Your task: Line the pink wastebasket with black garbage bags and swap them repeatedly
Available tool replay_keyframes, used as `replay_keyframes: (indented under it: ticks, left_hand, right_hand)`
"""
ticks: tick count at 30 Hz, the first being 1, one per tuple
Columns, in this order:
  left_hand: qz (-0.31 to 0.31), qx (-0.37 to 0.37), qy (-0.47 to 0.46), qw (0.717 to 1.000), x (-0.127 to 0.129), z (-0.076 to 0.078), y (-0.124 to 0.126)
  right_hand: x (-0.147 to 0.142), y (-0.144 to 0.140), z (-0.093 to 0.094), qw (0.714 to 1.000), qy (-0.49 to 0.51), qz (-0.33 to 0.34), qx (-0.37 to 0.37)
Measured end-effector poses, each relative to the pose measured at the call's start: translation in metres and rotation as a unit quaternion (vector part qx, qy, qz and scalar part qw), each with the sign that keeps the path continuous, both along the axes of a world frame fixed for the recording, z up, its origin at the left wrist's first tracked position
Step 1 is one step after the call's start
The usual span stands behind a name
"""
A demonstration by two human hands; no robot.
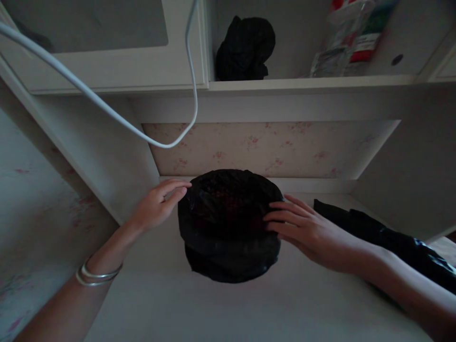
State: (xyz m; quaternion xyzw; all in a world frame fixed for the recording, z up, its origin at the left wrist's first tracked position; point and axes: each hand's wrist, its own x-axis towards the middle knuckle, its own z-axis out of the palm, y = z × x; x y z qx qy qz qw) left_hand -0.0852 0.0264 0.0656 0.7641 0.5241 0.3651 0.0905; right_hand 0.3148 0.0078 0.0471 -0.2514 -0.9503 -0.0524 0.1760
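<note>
A round bin lined with a black plastic bag (228,223) stands on the pale floor under a desk. My left hand (156,204) rests at the bag's left rim, fingers extended and touching the plastic. Against the bag's right side lies my right hand (302,228), fingers spread flat on the liner. Neither hand grips anything that I can see. Two silver bangles sit on my left wrist.
A folded black plastic bag (384,237) lies on the floor to the right. A white cable (107,107) hangs in a loop above. On the shelf above are a black bundle (245,47) and a clear packet (349,38). Desk panels close in both sides.
</note>
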Motion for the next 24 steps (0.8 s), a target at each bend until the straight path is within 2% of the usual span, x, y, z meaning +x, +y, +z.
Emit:
replay_keyframes:
  ticks: [3,6,8,10,13,15,17,19,22,24]
  left_hand:
    - [-0.080,0.046,0.091,0.992,0.005,-0.007,0.006]
    - [-0.146,0.068,0.191,0.968,0.018,-0.014,0.008]
    - [-0.176,0.081,0.235,0.952,0.029,-0.019,0.007]
    - [-0.181,0.101,0.255,0.944,0.041,-0.023,0.003]
    - [-0.142,0.124,0.272,0.944,0.064,-0.028,-0.010]
    - [-0.111,0.118,0.288,0.944,0.082,-0.029,-0.023]
    - [-0.097,0.105,0.299,0.943,0.099,-0.030,-0.038]
    - [-0.117,0.100,0.281,0.947,0.112,-0.030,-0.052]
    - [-0.158,0.105,0.193,0.963,0.118,-0.023,-0.066]
    - [-0.188,0.068,0.150,0.968,0.115,-0.012,-0.066]
  right_hand:
    - [0.038,0.021,0.006,0.998,-0.020,-0.051,-0.035]
    - [0.043,0.025,0.017,0.995,0.017,-0.089,-0.045]
    - [0.024,0.011,0.024,0.989,0.080,-0.112,-0.044]
    - [-0.006,-0.010,0.029,0.984,0.121,-0.119,-0.052]
    - [-0.051,-0.039,0.036,0.991,0.072,-0.067,-0.095]
    - [-0.072,-0.044,0.042,0.987,0.023,-0.073,-0.140]
    - [-0.084,-0.036,0.050,0.979,-0.040,-0.084,-0.179]
    - [-0.089,-0.019,0.058,0.964,-0.119,-0.061,-0.232]
    - [-0.094,0.006,0.064,0.918,-0.209,0.018,-0.335]
    - [-0.098,0.015,0.064,0.886,-0.243,0.045,-0.393]
